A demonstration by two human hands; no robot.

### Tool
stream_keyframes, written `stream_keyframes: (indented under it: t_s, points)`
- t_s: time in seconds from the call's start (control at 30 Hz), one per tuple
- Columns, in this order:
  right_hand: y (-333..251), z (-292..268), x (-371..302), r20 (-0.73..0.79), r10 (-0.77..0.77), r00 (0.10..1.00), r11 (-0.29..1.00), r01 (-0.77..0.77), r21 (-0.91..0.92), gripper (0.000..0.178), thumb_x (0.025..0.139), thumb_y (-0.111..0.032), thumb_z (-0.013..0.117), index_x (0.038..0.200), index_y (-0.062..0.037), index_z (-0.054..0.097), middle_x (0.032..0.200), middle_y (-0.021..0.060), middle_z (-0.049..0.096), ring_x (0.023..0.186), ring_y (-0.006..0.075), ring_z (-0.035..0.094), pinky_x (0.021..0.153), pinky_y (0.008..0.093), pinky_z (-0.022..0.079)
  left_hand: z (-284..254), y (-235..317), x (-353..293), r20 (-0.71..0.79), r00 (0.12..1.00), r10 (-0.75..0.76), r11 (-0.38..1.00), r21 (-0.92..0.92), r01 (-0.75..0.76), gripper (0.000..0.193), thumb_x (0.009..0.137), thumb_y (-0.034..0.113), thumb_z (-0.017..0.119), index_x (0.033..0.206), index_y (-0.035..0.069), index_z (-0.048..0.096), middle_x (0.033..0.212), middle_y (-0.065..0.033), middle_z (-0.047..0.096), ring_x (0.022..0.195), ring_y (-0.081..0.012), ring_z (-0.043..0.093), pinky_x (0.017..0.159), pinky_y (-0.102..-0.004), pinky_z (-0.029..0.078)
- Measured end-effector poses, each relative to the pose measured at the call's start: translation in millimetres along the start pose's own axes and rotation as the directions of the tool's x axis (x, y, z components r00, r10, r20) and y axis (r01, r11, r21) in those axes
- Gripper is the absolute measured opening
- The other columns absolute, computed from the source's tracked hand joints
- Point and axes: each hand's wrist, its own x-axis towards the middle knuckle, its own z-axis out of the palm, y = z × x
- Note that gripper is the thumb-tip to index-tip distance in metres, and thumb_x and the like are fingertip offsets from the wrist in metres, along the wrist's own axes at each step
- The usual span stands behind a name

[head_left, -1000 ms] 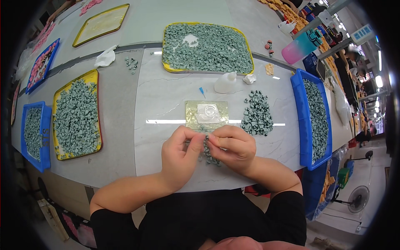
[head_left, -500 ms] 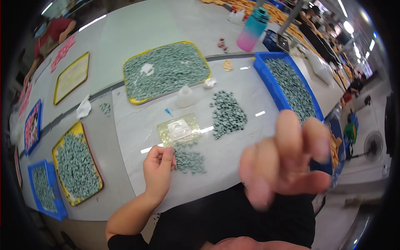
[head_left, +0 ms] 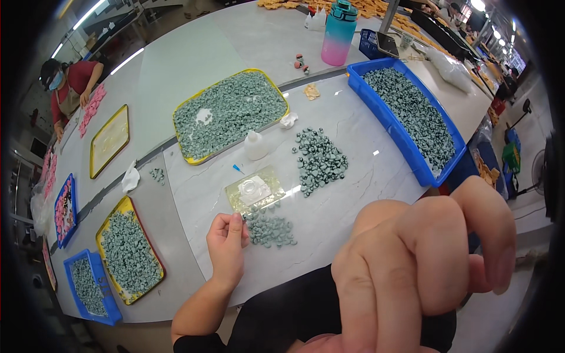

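Observation:
My left hand (head_left: 226, 242) is closed, thumb pressed against the curled fingers, at the left edge of a loose pile of small green pieces (head_left: 273, 230); whatever the pinch holds is hidden. Just beyond it lies a yellowish clear plate (head_left: 235, 200) bearing a white square with a round clear dish (head_left: 251, 187). My right hand (head_left: 412, 259) is raised close to the camera, fingers loosely bent and one hooked apart, with nothing visible in it. A second pile of darker, shinier green pieces (head_left: 319, 162) sits to the right of the plate.
Behind the plate stand a white squeeze bottle (head_left: 255, 146) and a blue dispensing tip (head_left: 237, 168). A yellow-rimmed tray (head_left: 192, 160), a blue bin (head_left: 391, 126) and a left-hand tray (head_left: 159, 267) hold green pieces. A turquoise-pink bottle (head_left: 339, 35) stands behind; a person (head_left: 76, 88) works far left.
My right hand has come nearer the camera, its fingers bending over. The left hand keeps its pinch beside the pile. The whole view has shifted, and more of the far-left person shows.

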Motion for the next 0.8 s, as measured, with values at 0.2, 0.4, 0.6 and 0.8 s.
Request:
stream_keyframes:
  t_s: [0.2, 0.4, 0.6, 0.8]
  points:
    - [9, -8, 19, 0.001, 0.024, 1.000, 1.000, -0.024, 0.010, 0.015, 0.094, -0.021, 0.046, 0.102, -0.0083, 0.044, 0.092, 0.0105, 0.043, 0.071, 0.0287, 0.063, 0.070, 0.0494, 0.050, -7, -2, 5, 0.019, 1.000, 0.010, 1.000, -0.023, -0.009, 0.020, 0.095, 0.019, 0.051, 0.080, 0.007, 0.046, 0.066, 0.0004, 0.049, 0.054, -0.0037, 0.036, 0.047, -0.0189, 0.028]
    - [-13, -15, 13, 0.024, 0.050, 0.998, 0.999, -0.050, 0.019, 0.015, 0.094, -0.021, 0.046, 0.102, -0.0081, 0.044, 0.091, 0.0107, 0.044, 0.071, 0.0288, 0.063, 0.070, 0.0499, 0.051, -9, -1, 6, 0.006, 1.000, 0.005, 1.000, 0.027, -0.005, 0.019, 0.095, 0.019, 0.050, 0.081, 0.007, 0.046, 0.066, 0.0003, 0.049, 0.054, -0.0037, 0.035, 0.047, -0.0187, 0.027]
    - [11, -1, 8, 0.043, 0.069, 0.997, 0.997, -0.070, 0.013, 0.015, 0.094, -0.021, 0.045, 0.102, -0.0080, 0.044, 0.091, 0.0108, 0.044, 0.070, 0.0289, 0.063, 0.070, 0.0503, 0.051, -12, -3, 8, 0.030, 0.999, 0.026, 0.999, -0.037, -0.025, 0.019, 0.095, 0.019, 0.050, 0.081, 0.006, 0.046, 0.066, 0.0001, 0.049, 0.054, -0.0037, 0.036, 0.047, -0.0189, 0.027]
    - [-13, -3, 8, 0.067, 0.099, 0.993, 0.994, -0.101, 0.031, 0.014, 0.094, -0.020, 0.045, 0.101, -0.0079, 0.044, 0.090, 0.0109, 0.044, 0.070, 0.0289, 0.063, 0.069, 0.0508, 0.051, -17, -3, 7, 0.029, 1.000, 0.005, 0.996, -0.086, -0.003, 0.019, 0.095, 0.018, 0.050, 0.081, 0.006, 0.046, 0.066, 0.0000, 0.049, 0.054, -0.0039, 0.035, 0.046, -0.0192, 0.027]
